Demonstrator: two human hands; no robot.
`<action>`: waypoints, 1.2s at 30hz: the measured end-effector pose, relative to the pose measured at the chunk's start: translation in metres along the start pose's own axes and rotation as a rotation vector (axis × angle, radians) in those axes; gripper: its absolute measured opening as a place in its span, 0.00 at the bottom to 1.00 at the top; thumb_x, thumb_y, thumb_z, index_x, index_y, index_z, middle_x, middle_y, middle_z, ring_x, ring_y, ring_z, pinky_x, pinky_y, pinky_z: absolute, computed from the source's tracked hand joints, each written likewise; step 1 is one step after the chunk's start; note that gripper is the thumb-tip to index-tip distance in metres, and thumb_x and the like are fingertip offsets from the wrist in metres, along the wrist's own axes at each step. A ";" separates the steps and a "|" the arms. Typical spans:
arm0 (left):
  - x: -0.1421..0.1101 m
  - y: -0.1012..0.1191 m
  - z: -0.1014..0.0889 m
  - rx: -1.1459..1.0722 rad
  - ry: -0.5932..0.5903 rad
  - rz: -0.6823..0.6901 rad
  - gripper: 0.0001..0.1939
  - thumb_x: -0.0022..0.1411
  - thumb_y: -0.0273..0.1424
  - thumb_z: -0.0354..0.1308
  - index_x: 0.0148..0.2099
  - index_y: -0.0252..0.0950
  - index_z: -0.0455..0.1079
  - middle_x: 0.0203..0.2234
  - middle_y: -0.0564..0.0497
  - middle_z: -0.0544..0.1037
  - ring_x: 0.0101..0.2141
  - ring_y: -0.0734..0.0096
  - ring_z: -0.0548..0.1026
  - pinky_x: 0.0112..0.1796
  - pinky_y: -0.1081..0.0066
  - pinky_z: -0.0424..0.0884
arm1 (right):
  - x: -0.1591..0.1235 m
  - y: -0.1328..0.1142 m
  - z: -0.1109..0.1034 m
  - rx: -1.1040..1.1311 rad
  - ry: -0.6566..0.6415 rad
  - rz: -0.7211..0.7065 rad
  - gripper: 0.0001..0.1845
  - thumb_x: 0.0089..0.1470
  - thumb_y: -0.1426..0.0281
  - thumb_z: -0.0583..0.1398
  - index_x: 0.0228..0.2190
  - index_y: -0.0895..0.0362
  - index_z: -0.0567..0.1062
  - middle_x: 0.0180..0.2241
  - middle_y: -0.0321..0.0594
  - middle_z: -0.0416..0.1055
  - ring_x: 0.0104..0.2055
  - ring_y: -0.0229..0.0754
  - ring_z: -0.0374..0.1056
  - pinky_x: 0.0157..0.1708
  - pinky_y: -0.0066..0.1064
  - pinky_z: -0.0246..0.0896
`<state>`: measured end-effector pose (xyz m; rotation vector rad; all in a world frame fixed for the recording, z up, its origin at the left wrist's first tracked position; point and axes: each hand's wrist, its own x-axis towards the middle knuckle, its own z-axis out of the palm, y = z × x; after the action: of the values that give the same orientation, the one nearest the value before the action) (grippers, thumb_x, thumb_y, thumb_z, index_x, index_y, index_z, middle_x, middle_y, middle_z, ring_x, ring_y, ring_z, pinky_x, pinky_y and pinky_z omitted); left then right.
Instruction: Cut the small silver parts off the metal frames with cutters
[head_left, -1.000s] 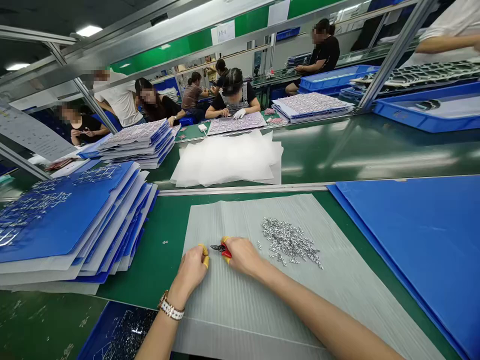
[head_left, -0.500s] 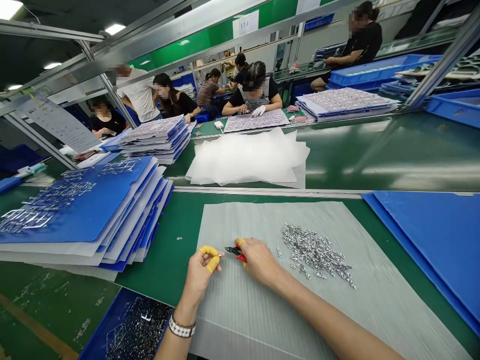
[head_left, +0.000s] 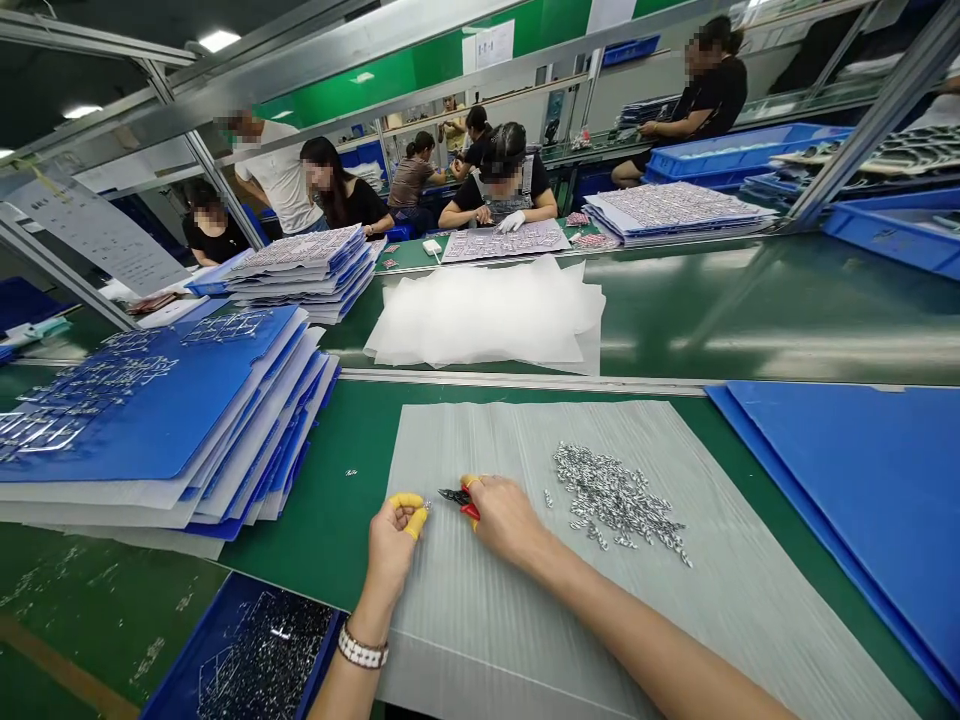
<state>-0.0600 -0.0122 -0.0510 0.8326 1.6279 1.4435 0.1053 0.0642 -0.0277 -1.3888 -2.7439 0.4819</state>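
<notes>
My left hand [head_left: 394, 540], with yellow finger cots on thumb and forefinger, pinches a tiny metal piece [head_left: 426, 506] over the grey ribbed foam sheet [head_left: 525, 640]. My right hand [head_left: 504, 518] is closed round small red-handled cutters [head_left: 457, 497], whose dark jaws point left at that piece, a short gap away. A heap of small silvery metal parts [head_left: 615, 497] lies on the sheet just right of my right hand.
A stack of blue boards and white sheets carrying metal frames [head_left: 150, 420] sits at left. A blue tray of metal scrap [head_left: 247, 655] lies near my left wrist. Blue boards [head_left: 862, 490] lie at right, white foam sheets [head_left: 487, 315] on the belt beyond. Other people work across the line.
My left hand drew apart from the cutters, then came back toward the jaws with the small piece pinched. The view shifted slightly; my right hand stayed on the cutters.
</notes>
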 end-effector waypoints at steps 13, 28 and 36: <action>0.002 -0.001 0.001 -0.189 0.043 -0.125 0.16 0.43 0.35 0.67 0.33 0.32 0.70 0.26 0.50 0.77 0.23 0.73 0.75 0.30 0.70 0.72 | -0.004 -0.002 0.006 -0.094 0.053 -0.071 0.14 0.51 0.80 0.53 0.40 0.57 0.67 0.36 0.45 0.70 0.38 0.48 0.65 0.36 0.34 0.51; -0.004 0.027 0.013 -0.204 -0.007 -0.143 0.16 0.44 0.36 0.67 0.33 0.32 0.70 0.27 0.47 0.78 0.22 0.74 0.73 0.30 0.71 0.69 | 0.001 0.017 -0.007 0.580 0.191 0.143 0.18 0.53 0.74 0.51 0.46 0.57 0.66 0.35 0.40 0.71 0.36 0.42 0.66 0.36 0.32 0.58; -0.014 0.043 0.054 -0.252 -0.167 -0.108 0.13 0.48 0.35 0.64 0.34 0.34 0.69 0.28 0.49 0.78 0.24 0.74 0.73 0.33 0.71 0.68 | -0.015 0.006 -0.009 1.250 0.429 0.235 0.18 0.50 0.64 0.55 0.44 0.56 0.68 0.29 0.35 0.69 0.32 0.40 0.65 0.34 0.32 0.60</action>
<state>-0.0066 0.0070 -0.0089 0.6904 1.3147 1.4277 0.1202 0.0582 -0.0195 -1.1687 -1.3715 1.3597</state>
